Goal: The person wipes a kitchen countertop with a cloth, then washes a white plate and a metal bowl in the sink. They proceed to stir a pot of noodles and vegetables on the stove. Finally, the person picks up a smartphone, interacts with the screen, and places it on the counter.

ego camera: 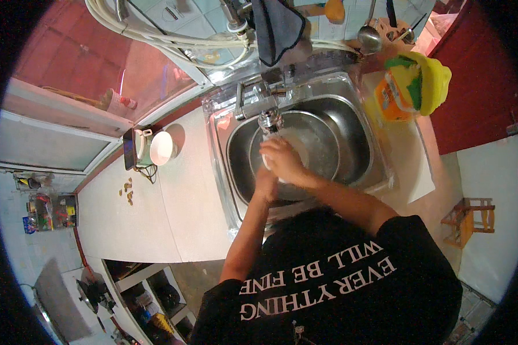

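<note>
Both my hands are together under the faucet (270, 118) of a stainless steel sink (358, 166). My right hand (285, 159) is closed around a white item (266, 160), too blurred to name exactly. Just below and to its left, my left hand (266, 183) is against the same item, its fingers mostly hidden behind my right hand. A large round metal basin (323, 146) sits inside the sink beneath my hands, and its inside looks wet.
Left of the sink, a white cup (161, 148) stands by a light green container (143, 148) on the counter (194, 194), near small brown pieces (129, 192). A dark cloth (276, 30) hangs behind the faucet. A yellow-green and orange package (397, 97) is at the right; a ladle (370, 39) hangs behind.
</note>
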Demonstrator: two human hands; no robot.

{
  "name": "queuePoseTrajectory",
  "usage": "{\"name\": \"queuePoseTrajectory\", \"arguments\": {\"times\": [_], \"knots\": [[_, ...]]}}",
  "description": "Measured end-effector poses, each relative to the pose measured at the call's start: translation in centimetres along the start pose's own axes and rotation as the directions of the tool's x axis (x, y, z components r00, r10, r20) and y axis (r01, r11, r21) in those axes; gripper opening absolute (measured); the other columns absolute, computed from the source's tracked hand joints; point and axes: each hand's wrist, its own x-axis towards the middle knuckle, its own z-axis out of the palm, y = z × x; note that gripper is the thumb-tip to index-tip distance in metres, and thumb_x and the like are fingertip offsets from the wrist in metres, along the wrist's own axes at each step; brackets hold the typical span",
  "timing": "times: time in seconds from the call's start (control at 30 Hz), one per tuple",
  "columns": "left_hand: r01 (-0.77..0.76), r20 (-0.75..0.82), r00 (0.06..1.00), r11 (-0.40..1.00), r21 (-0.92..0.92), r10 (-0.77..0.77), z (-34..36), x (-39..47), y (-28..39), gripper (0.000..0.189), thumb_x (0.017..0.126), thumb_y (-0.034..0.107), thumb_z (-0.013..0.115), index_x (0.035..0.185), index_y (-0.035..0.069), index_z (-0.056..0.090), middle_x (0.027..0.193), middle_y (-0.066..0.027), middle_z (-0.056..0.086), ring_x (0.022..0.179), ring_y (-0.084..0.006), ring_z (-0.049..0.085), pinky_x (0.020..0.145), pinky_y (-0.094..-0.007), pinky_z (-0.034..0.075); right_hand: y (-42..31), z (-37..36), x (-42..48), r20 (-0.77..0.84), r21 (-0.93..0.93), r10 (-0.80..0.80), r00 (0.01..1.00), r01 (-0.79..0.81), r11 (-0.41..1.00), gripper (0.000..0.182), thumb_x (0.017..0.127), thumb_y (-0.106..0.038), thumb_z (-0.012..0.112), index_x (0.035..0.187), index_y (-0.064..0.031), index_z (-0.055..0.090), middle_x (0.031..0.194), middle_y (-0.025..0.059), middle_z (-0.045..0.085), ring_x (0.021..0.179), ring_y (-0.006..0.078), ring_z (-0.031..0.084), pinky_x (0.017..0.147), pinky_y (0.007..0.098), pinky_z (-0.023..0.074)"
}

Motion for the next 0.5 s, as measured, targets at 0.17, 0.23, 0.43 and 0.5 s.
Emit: {"name": "queuePoseTrajectory", "arguments": {"times": [0.17,0.23,0.43,0.5], "knots": [[0.093,0.048,0.994,0.989,0.114,-0.099,1.4,-2.5,2.2,0.03,0.08,0.008,0.06,0.108,0.006,0.05,0.095,-0.0026,0.06,0.081,-0.0145,0.057,0.069,-0.0274,0.045,5.1,-1.3,3.3,0.047,-0.07,0.531,0.846,-0.528,0.847,0.024,0.075,-0.028,0.058,0.079,-0.0041,0.061,0.078,0.0162,0.061,0.068,0.0364,0.058,0.062,0.0438,0.0461],[0.042,0.069,0.996,0.995,0.087,-0.048,1.5,-2.4,1.9,0.031,0.08,0.01,0.062,0.108,0.006,0.05,0.09,-0.0025,0.061,0.078,-0.0141,0.057,0.068,-0.0262,0.044,9.8,-0.8,3.1,0.062,-0.028,0.589,0.805,-0.589,0.808,0.025,0.075,-0.028,0.057,0.08,-0.004,0.061,0.075,0.0173,0.061,0.068,0.036,0.059,0.063,0.0432,0.0463],[0.082,-0.02,0.996,0.993,-0.08,-0.084,3.0,-1.5,2.2,0.03,0.082,0.012,0.059,0.109,0.006,0.049,0.096,-0.0031,0.059,0.082,-0.0136,0.056,0.068,-0.0277,0.045,4.7,-1.4,2.8,0.107,-0.134,0.553,0.826,-0.539,0.832,0.028,0.081,-0.028,0.051,0.092,-0.0043,0.061,0.096,0.0153,0.061,0.087,0.0316,0.059,0.074,0.0398,0.0467],[0.098,-0.013,0.995,0.991,-0.095,-0.099,1.5,0.5,0.9,0.032,0.083,0.01,0.055,0.114,0.003,0.047,0.103,-0.006,0.057,0.09,-0.0166,0.056,0.073,-0.0308,0.046,3.5,0.0,1.2,0.107,-0.046,0.482,0.87,-0.48,0.876,0.024,0.083,-0.021,0.047,0.096,-0.0046,0.059,0.1,0.0148,0.059,0.091,0.031,0.057,0.078,0.0389,0.0453]]}}
